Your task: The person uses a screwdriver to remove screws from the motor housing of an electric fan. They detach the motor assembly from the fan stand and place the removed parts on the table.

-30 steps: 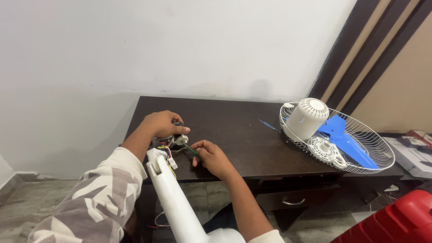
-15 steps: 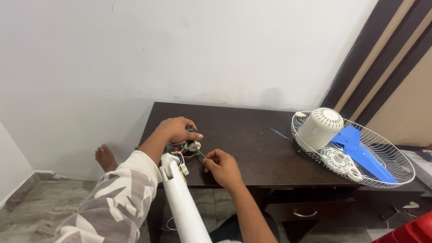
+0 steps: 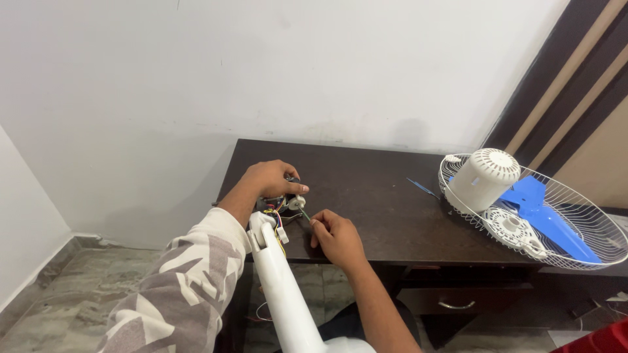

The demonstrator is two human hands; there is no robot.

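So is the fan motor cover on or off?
Off. The white cover sits in the wire guard, and the motor wires are bare under the left hand.

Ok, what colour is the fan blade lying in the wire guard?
Blue; the fan blade lies in the white wire guard, clearest in the head view.

On the right of the dark worktop (image 3: 392,216) we saw a white wire fan guard (image 3: 589,209) holding a white vented motor cover (image 3: 484,178), a blue fan blade (image 3: 543,209) and a white round slotted piece (image 3: 510,227). A thin blue tool (image 3: 422,187) lay just beside it.
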